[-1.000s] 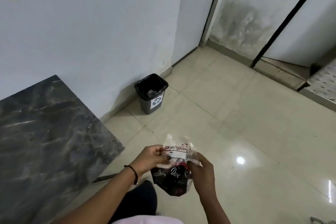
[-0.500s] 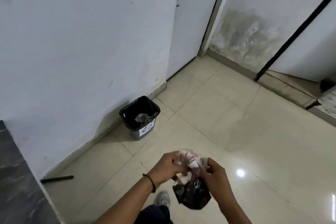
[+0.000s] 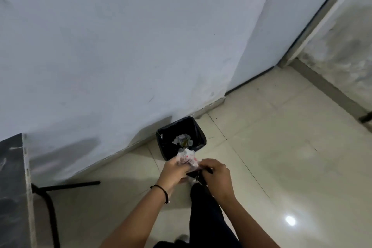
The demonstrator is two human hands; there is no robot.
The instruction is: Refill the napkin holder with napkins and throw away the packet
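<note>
The crumpled napkin packet, clear plastic with red and black print, is bunched between both my hands. My left hand grips its upper, clear part. My right hand pinches the dark lower part. Both hands hover just in front of a small black bin that stands on the floor against the white wall. Its black liner holds crumpled paper. The packet's top edge overlaps the bin's near rim in this view. No napkin holder is visible.
A dark marble table edge with a black metal leg stands at the left. Pale glossy floor tiles spread to the right. A white door and its frame rise at the back right.
I have walked closer to the bin, which now sits right in front of my hands. The packet is squeezed into a smaller bundle than before. The table edge is back at the left.
</note>
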